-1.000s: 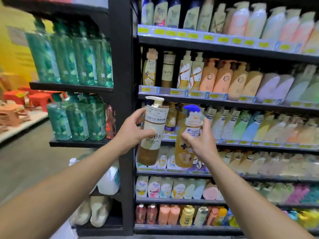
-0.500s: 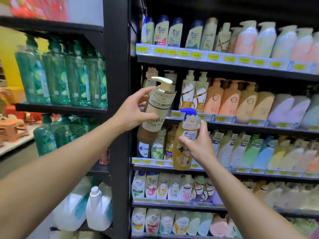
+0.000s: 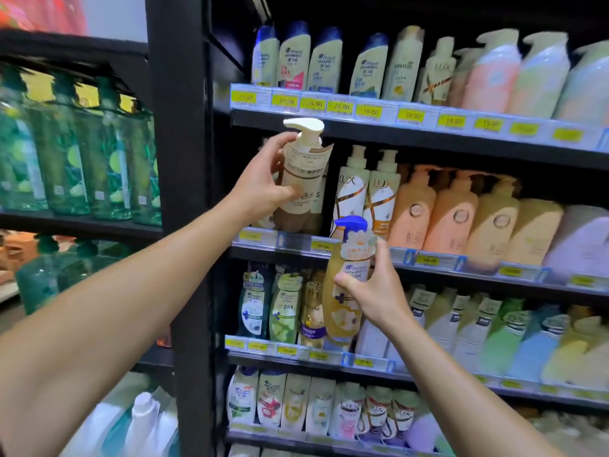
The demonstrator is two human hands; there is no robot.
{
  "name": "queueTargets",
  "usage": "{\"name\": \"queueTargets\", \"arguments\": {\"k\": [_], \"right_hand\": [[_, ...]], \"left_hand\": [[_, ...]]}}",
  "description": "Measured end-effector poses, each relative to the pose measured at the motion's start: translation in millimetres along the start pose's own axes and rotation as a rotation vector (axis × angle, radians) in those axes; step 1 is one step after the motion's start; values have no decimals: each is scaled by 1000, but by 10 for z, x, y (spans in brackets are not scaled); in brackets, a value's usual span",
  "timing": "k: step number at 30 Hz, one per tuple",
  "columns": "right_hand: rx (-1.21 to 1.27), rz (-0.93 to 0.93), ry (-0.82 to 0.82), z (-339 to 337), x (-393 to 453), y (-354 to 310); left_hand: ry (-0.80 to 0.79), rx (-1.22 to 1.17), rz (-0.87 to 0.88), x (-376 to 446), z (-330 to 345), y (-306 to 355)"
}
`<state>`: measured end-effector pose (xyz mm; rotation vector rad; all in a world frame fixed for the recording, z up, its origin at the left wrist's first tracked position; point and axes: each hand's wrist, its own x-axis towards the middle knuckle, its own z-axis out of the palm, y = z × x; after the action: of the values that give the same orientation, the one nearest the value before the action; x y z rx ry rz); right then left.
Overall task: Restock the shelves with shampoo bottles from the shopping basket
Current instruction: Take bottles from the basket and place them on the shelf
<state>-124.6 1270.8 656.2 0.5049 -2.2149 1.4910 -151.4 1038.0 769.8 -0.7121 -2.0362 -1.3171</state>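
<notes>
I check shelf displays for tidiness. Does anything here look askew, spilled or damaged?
Nothing is spilled or damaged. Only the brown pump bottle with a white label in the left hand tilts, leaning toward the shelf as it goes in. The amber bottle with a blue cap in the right hand stands upright.

We see an evenly bright store scene, lit from above, though the lamps themselves lie outside the frame. The recesses under each shelf board (image 3: pixel 428 140) fall into deep shadow, darkest at the top of the frame. The green bottles (image 3: pixel 75 159) at left are smeared with blur (their labels unreadable), and the pastel bottles (image 3: pixel 534 70) at far right go soft too. Wide-angle distortion tilts the black upright (image 3: pixel 184 192) and slants the shelves downward toward the right edge. Faint sheen shows on the forearms.
</notes>
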Motion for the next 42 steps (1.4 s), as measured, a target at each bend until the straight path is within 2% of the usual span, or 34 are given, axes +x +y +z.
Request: {"name": "queueTargets", "arguments": {"k": [8, 18, 25, 33, 42], "right_hand": [[-20, -3, -36, 24, 93, 107], [-41, -9, -63, 19, 125, 139], [-50, -6, -78, 17, 165, 158], [-41, -24, -104, 57, 210, 190], [-34, -15, -113, 88, 272, 259]], "left_hand": [[27, -108, -89, 190, 128, -191], [52, -101, -42, 357, 271, -288], [-47, -120, -39, 357, 311, -388], [-9, -286, -216, 378, 477, -813], [-107, -225, -346, 631, 529, -882]]}}
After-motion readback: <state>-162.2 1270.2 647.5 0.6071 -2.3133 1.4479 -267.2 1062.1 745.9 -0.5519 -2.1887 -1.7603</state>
